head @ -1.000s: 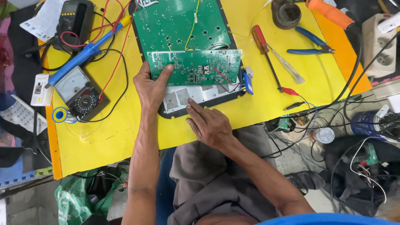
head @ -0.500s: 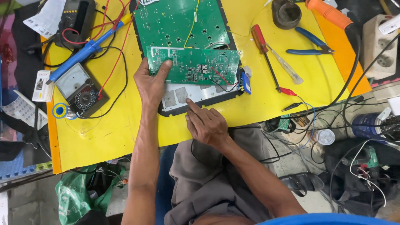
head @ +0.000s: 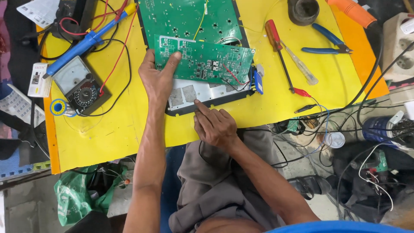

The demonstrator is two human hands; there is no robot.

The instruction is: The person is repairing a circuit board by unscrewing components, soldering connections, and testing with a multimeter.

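Note:
A small green circuit board point(head: 205, 62) is tilted up over a grey metal plate point(head: 207, 94) in a black housing on the yellow table point(head: 108, 133). My left hand point(head: 157, 80) grips the small board's left edge and holds it lifted. My right hand point(head: 213, 125) rests at the housing's near edge, its index finger touching a grey pad on the plate. A larger green circuit board point(head: 189, 19) lies just behind.
An analog multimeter point(head: 79, 86) and blue soldering iron point(head: 86, 43) lie at left. A red-handled screwdriver point(head: 278, 47), blue pliers point(head: 327, 41) and a black round cup point(head: 303, 11) sit at right. Tangled wires point(head: 327, 125) hang off the right edge.
The view has shifted slightly. My right index finger stays on the plate and my left hand keeps holding the small board up.

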